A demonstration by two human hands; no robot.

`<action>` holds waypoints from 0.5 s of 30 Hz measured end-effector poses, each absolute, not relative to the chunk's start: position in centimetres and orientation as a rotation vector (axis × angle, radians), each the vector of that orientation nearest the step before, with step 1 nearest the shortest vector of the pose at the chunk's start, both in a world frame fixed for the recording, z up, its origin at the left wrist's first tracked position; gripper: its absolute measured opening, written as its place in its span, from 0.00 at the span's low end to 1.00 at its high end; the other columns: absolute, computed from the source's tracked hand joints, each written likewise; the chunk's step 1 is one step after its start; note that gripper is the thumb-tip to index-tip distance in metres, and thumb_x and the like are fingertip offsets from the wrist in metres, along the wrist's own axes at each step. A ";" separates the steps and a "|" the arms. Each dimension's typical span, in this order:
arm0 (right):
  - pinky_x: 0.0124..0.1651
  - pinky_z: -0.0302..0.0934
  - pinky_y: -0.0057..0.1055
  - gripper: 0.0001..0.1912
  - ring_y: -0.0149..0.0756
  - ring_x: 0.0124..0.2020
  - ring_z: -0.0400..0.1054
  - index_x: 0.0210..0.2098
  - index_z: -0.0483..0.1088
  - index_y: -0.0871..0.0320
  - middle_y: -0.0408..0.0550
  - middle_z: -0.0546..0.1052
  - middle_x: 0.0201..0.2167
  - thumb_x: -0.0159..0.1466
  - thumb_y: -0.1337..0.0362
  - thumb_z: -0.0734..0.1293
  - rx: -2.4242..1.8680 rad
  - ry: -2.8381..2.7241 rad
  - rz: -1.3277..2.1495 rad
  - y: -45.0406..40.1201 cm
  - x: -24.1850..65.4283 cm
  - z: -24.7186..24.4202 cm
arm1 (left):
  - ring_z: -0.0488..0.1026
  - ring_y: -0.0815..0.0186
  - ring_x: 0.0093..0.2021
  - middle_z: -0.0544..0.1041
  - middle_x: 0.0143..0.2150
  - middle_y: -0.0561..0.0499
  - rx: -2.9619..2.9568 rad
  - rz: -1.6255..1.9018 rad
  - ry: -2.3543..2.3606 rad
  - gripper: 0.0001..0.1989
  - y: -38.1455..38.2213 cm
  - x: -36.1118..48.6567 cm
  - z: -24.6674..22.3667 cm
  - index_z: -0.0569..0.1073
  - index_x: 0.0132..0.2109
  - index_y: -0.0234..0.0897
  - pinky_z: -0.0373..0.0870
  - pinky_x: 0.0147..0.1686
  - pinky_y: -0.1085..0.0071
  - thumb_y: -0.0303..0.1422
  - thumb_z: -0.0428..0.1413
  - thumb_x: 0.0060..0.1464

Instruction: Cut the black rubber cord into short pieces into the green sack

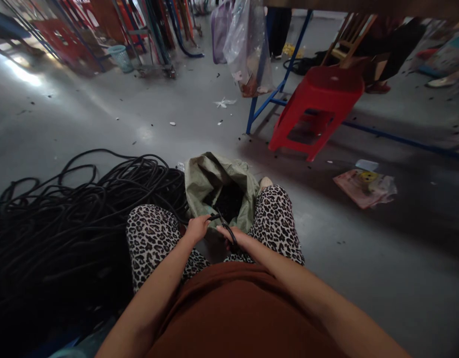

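Note:
My left hand [198,228] is closed around a black rubber hose or cord, whose short end [215,217] sticks out toward the right. In my right hand [232,235] is a pair of scissors [229,231] with dark handles; the blades point up and left, close by the cord's end. Whether the blades touch the cord I cannot tell. Both hands are over the near rim of an open green woven sack [196,183] standing between my knees. Dark small pieces [229,199] lie inside it.
A large tangle of black cord [113,184] covers the floor at left. Ahead on the right stand a red plastic stool [319,107] and a blue table frame [268,102] with a clear plastic bag [247,49] hanging from it. A flat printed bag [363,188] lies on the floor.

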State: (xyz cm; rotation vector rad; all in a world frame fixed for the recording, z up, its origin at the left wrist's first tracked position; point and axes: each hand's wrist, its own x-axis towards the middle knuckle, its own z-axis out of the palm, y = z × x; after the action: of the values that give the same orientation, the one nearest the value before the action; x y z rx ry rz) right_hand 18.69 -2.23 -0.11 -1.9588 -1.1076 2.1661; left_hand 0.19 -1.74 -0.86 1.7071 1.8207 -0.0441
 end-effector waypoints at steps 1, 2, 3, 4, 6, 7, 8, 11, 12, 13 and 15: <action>0.15 0.58 0.22 0.20 0.31 0.14 0.66 0.38 0.73 0.65 0.43 0.70 0.17 0.73 0.51 0.66 -1.961 -1.149 2.162 -2.2 18.7 -0.1 | 0.76 0.62 0.61 0.80 0.61 0.48 1.703 -0.045 1.821 0.20 -1.7 0.2 -0.8 0.76 0.63 0.43 0.67 0.62 0.68 0.31 0.51 0.68; 0.15 0.59 0.22 0.21 0.31 0.15 0.66 0.39 0.74 0.65 0.43 0.70 0.18 0.73 0.51 0.66 -1.962 -1.184 2.157 -2.2 18.7 0.0 | 0.76 0.62 0.61 0.80 0.61 0.48 1.698 -0.046 1.821 0.20 -1.7 0.2 -0.8 0.76 0.62 0.43 0.67 0.62 0.69 0.31 0.51 0.68; 0.16 0.59 0.22 0.21 0.31 0.15 0.66 0.39 0.74 0.65 0.43 0.70 0.18 0.73 0.51 0.66 -1.961 -1.200 2.150 -2.2 18.7 0.0 | 0.76 0.62 0.61 0.80 0.61 0.48 1.692 -0.045 1.820 0.20 -1.7 0.2 -0.8 0.77 0.62 0.43 0.67 0.62 0.69 0.30 0.51 0.67; 0.16 0.60 0.22 0.21 0.30 0.16 0.66 0.38 0.74 0.66 0.43 0.70 0.18 0.73 0.51 0.66 -1.959 -1.212 2.142 -2.1 18.7 0.0 | 0.76 0.62 0.61 0.80 0.61 0.48 1.689 -0.041 1.820 0.20 -1.7 0.2 -0.8 0.77 0.62 0.43 0.67 0.62 0.69 0.30 0.51 0.67; 0.17 0.60 0.23 0.21 0.31 0.16 0.65 0.37 0.75 0.66 0.44 0.70 0.19 0.73 0.51 0.66 -1.961 -1.232 2.132 -2.1 18.7 0.1 | 0.76 0.62 0.61 0.80 0.61 0.49 1.686 -0.039 1.824 0.20 -1.7 0.2 -0.8 0.76 0.63 0.44 0.67 0.62 0.69 0.30 0.51 0.67; 0.17 0.60 0.23 0.21 0.31 0.16 0.65 0.36 0.75 0.66 0.44 0.70 0.19 0.73 0.51 0.66 -1.960 -1.238 2.132 -2.1 18.8 0.0 | 0.76 0.62 0.61 0.80 0.61 0.49 1.686 -0.043 1.825 0.20 -1.7 0.3 -0.8 0.76 0.63 0.44 0.67 0.63 0.69 0.30 0.51 0.67; 0.17 0.60 0.23 0.21 0.31 0.16 0.65 0.36 0.75 0.65 0.44 0.70 0.18 0.73 0.51 0.66 -1.959 -1.242 2.132 -2.1 18.8 0.0 | 0.76 0.62 0.62 0.80 0.61 0.49 1.688 -0.047 1.825 0.21 -1.7 0.3 -0.8 0.76 0.63 0.44 0.67 0.63 0.69 0.31 0.51 0.67; 0.18 0.60 0.23 0.22 0.31 0.17 0.66 0.38 0.76 0.65 0.43 0.70 0.19 0.73 0.50 0.66 -1.949 -1.269 2.138 -2.1 18.9 0.1 | 0.75 0.62 0.62 0.80 0.61 0.49 1.694 -0.057 1.818 0.21 -1.7 0.3 -0.8 0.76 0.63 0.44 0.66 0.64 0.69 0.30 0.51 0.67; 0.19 0.60 0.23 0.22 0.31 0.17 0.66 0.38 0.76 0.65 0.44 0.70 0.19 0.73 0.50 0.66 -1.948 -1.279 2.138 -2.1 18.9 0.1 | 0.75 0.62 0.62 0.80 0.61 0.50 1.697 -0.056 1.816 0.20 -1.7 0.3 -0.8 0.76 0.63 0.44 0.66 0.64 0.69 0.30 0.51 0.67; 0.19 0.59 0.23 0.22 0.30 0.17 0.65 0.38 0.76 0.65 0.44 0.71 0.20 0.73 0.50 0.66 -1.949 -1.287 2.138 -2.1 18.9 0.1 | 0.75 0.63 0.62 0.80 0.61 0.50 1.700 -0.054 1.812 0.20 -1.7 0.3 -0.8 0.76 0.62 0.44 0.66 0.64 0.70 0.30 0.51 0.67; 0.19 0.59 0.23 0.22 0.30 0.17 0.65 0.39 0.76 0.66 0.44 0.71 0.21 0.73 0.50 0.66 -1.952 -1.283 2.138 -2.2 18.9 0.1 | 0.76 0.63 0.61 0.80 0.61 0.50 1.708 -0.053 1.803 0.20 -1.7 0.2 -0.7 0.77 0.62 0.44 0.66 0.63 0.70 0.30 0.51 0.67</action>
State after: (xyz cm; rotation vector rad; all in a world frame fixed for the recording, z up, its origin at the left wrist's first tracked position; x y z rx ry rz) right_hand 18.93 -2.16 0.13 -1.9515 -1.2825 2.1379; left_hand 0.25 -1.69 -0.74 1.7083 1.8035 -0.0530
